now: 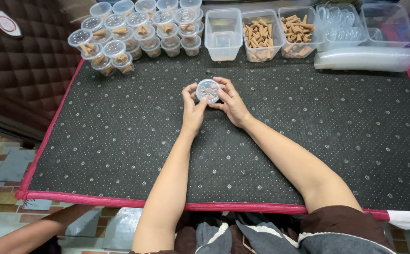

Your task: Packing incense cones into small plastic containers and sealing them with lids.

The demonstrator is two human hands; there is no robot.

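View from above my desk, covered by a dark dotted mat edged in red. At the mat's centre, my left hand and right hand pinch a small lidded clear cup between fingertips, its lid on. Beyond and left of this cup stand many filled, lidded cups of brown incense cones: work done. Beyond and right of it, tubs of loose cones and a lying stack of empty cups show much left.
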